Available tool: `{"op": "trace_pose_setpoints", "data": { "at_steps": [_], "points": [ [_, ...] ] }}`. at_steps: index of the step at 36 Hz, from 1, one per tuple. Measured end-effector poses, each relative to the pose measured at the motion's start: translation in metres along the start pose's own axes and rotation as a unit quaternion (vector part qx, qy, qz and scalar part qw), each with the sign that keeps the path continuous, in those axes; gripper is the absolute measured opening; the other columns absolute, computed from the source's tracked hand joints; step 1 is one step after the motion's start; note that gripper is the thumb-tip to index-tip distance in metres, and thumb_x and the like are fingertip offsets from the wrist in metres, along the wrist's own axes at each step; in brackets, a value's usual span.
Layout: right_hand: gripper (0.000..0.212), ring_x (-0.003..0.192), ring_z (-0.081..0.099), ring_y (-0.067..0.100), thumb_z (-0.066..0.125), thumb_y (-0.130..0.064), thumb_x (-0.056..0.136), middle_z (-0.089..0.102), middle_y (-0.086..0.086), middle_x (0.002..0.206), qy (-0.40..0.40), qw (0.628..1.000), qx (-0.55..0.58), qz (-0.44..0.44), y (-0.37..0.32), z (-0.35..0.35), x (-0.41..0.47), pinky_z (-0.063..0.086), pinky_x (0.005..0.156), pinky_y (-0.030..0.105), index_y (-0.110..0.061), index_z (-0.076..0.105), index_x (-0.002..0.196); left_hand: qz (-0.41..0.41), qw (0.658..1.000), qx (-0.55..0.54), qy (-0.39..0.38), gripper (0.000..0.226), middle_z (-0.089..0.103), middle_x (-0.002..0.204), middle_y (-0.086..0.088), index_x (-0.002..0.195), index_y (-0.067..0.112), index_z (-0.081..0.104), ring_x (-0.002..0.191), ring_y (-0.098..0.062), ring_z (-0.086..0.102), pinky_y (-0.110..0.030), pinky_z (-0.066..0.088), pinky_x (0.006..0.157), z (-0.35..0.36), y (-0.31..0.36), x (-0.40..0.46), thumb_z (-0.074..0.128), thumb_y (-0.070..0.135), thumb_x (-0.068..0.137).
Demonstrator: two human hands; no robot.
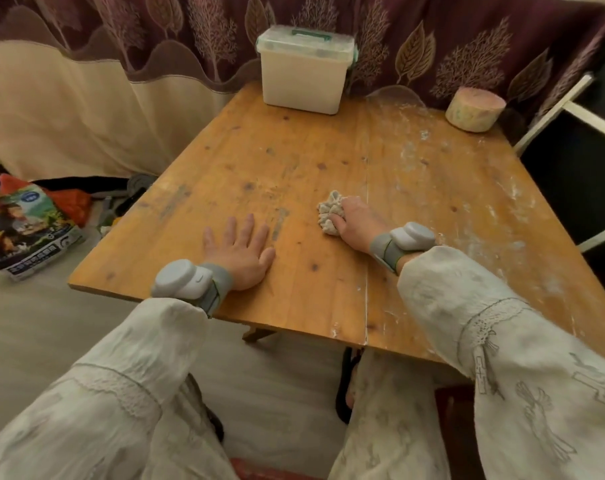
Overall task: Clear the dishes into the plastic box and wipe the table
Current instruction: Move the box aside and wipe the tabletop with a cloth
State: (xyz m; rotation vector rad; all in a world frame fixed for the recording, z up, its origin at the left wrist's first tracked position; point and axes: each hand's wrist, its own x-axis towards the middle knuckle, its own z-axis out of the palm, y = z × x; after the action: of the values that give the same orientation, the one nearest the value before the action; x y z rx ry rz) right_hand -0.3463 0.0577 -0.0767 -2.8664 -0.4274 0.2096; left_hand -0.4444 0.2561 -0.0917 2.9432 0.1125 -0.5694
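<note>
Head view shows the crumpled cloth (pixel 330 213) bunched under my right hand (pixel 354 221), fingers curled down and clamped on it, pressing it against the wooden table (pixel 294 161) just beside the seam that runs down the middle of the top. My left hand (pixel 241 252) lies flat to the left of it, fingers spread apart and holding nothing, palm bracing on the wood near the front edge. Beyond my right hand, at the far edge against the curtain (pixel 155 46), stands the plastic box (pixel 303 77) with its lid on and the green handle folded down; I see no dishes left on the table, so I judge the clearing part finished and the wiping step in hand. Farther right of the cloth, at the far right corner, sits a round sponge-like block (pixel 475 109), well apart from my hand. The wood to the right of the seam carries pale, chalky smears and streaks, heaviest toward that far corner and along the right edge, while the half under my left hand looks cleaner. My next move, as I judge it, calls for keeping firm downward pressure and sweeping the cloth rightward across those smears, working round the block or lifting it aside.
</note>
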Motion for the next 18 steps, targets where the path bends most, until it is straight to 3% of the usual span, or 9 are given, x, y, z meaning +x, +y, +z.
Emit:
{"op": "trace_pose_setpoints", "data": {
  "at_steps": [7, 12, 18],
  "points": [
    [0.033, 0.118, 0.045, 0.03, 0.039, -0.031, 0.099, 0.048, 0.013, 0.126, 0.005, 1.0, 0.008, -0.015, -0.006, 0.003, -0.076, 0.036, 0.094, 0.034, -0.005, 0.048, 0.116, 0.028, 1.0, 0.007, 0.012, 0.057, -0.019, 0.156, 0.005, 0.15, 0.028, -0.006, 0.145, -0.021, -0.016, -0.057, -0.009, 0.113, 0.006, 0.032, -0.005, 0.007, 0.048, 0.098],
    [0.04, 0.129, 0.038, 0.025, 0.04, -0.033, 0.099, 0.043, 0.009, 0.14, -0.002, 0.999, -0.001, -0.038, -0.013, 0.005, -0.129, 0.027, 0.105, 0.032, -0.006, 0.048, 0.128, 0.049, 0.999, 0.01, 0.014, 0.054, -0.016, 0.157, 0.005, 0.15, 0.032, -0.003, 0.145, -0.02, -0.015, -0.056, -0.007, 0.114, 0.007, 0.047, -0.008, 0.009, 0.047, 0.099],
    [0.038, 0.133, 0.029, 0.024, 0.045, -0.028, 0.098, 0.037, 0.006, 0.144, 0.008, 0.997, 0.052, -0.064, -0.023, 0.016, -0.182, 0.021, 0.109, 0.029, -0.003, 0.05, 0.126, 0.088, 0.996, 0.002, 0.001, 0.05, -0.01, 0.158, 0.009, 0.147, 0.042, 0.002, 0.145, -0.024, -0.012, -0.054, -0.006, 0.115, 0.006, 0.05, -0.008, 0.01, 0.049, 0.099]
  ]
}}
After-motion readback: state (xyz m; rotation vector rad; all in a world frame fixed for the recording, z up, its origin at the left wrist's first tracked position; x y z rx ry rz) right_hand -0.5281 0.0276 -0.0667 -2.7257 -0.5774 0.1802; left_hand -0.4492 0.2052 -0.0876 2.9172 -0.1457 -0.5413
